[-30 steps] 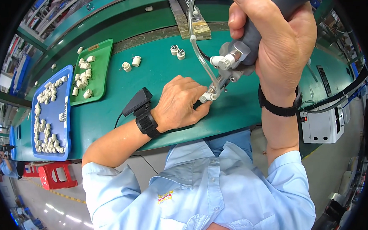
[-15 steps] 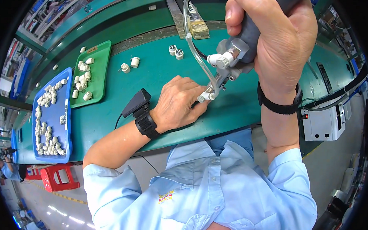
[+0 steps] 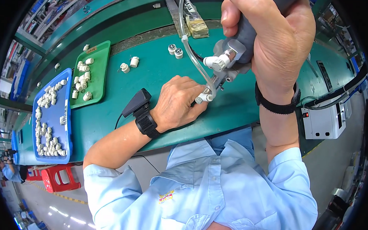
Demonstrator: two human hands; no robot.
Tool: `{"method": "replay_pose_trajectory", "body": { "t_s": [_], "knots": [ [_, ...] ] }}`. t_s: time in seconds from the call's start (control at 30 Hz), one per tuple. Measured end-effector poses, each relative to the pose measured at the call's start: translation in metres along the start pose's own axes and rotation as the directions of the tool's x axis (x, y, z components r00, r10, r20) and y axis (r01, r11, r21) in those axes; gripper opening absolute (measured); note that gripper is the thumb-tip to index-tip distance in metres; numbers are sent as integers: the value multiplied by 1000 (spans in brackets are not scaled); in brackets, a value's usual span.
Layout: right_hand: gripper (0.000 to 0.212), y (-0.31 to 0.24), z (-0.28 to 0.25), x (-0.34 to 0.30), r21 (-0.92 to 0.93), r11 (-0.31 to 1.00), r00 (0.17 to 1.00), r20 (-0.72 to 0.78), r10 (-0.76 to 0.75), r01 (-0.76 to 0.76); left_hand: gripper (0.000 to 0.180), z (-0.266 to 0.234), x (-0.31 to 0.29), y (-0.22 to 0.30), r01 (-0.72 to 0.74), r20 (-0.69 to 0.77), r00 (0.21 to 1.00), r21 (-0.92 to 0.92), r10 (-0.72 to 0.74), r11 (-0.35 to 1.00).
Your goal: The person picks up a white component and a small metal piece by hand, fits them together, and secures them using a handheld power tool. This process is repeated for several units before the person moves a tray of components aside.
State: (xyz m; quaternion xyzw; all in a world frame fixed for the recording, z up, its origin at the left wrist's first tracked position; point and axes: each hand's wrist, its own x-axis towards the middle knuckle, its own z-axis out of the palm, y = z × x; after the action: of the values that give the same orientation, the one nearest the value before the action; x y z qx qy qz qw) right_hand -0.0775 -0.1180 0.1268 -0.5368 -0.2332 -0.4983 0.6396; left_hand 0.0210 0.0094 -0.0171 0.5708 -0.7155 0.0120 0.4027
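My right hand [image 3: 283, 45] is wrapped round the dark grey body of a power screwdriver [image 3: 247, 39] with a metal nose and a clear feed tube running into it. The nose points down and left, its white-fitted end right at the fingertips of my left hand [image 3: 177, 99]. That hand rests low over the green bench with its fingers curled; whatever they hold is hidden behind the fingers and the nose. Beyond it stand two white cylindrical parts [image 3: 175, 51] with dark-marked tops. Two more white parts [image 3: 129, 64] lie further left.
On the left, a green tray [image 3: 98, 95] and a blue tray [image 3: 69, 130] hold several white parts. A black device [image 3: 136, 102] with a cable sits beside my left wrist. A tape-wrapped block [image 3: 197, 28] lies at the back; a white box machine [image 3: 323, 122] stands at right.
My right hand and the screwdriver have shifted slightly left, the nose dipping a little closer to my left fingers. My left hand has hardly moved.
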Motion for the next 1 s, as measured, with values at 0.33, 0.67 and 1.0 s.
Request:
{"method": "replay_pose_trajectory", "body": {
  "t_s": [0.33,0.67,1.0],
  "knots": [
    [23,-17,17,-3,-407,880,941,-319,112,-243,16,2,-1,-1,10,-15,1000,-12,-10,1000],
    [24,-22,25,-6,-380,891,935,-332,121,-250,15,1,-1,1,36,-8,999,-9,-36,999],
    [27,18,-1,2,307,929,966,86,-242,206,17,1,1,4,48,0,999,-13,-48,999]
  ]
}}
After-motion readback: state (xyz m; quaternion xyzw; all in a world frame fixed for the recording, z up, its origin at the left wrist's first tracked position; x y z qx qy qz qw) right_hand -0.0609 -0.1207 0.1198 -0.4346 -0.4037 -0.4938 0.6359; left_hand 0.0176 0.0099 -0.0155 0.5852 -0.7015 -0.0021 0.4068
